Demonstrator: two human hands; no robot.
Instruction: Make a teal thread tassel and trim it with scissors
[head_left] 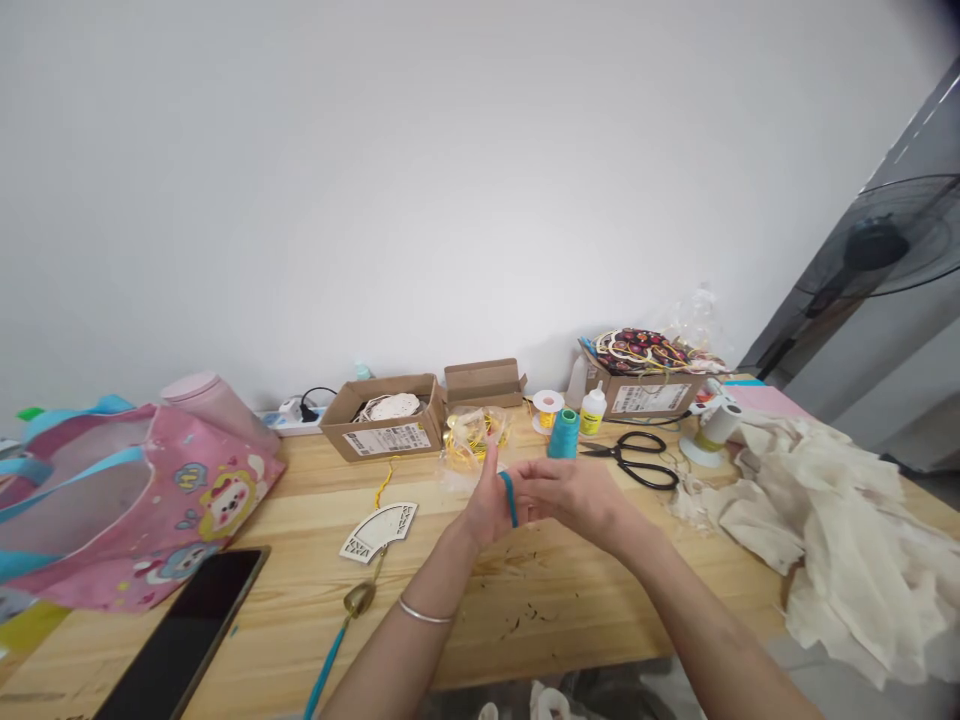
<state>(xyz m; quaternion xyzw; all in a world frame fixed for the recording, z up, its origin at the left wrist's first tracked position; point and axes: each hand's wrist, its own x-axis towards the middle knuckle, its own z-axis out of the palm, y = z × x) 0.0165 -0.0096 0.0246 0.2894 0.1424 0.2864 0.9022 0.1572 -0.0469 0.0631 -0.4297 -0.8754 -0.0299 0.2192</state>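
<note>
A band of teal thread point(511, 500) is wound around my left hand point(489, 508), whose thumb points up, apart from the fingers. Its fingertips are hidden behind my right hand point(571, 492), which reaches across with its fingers closed together beside the thread. Just behind my hands stands a teal thread spool point(563, 434). To the left lies a white fan-shaped ornament point(379, 531) with a yellow cord point(384, 483) at its top. Below it hangs a gold cap point(359, 598) bearing a teal tassel point(327, 668).
Black scissors point(636, 460), a glue bottle point(592, 410) and bagged yellow cords point(472, 440) lie behind my hands. Cardboard boxes point(390, 440) line the wall. Cream cloth point(810, 520) covers the right side; a phone point(187, 635) and pink bag point(195, 490) occupy the left.
</note>
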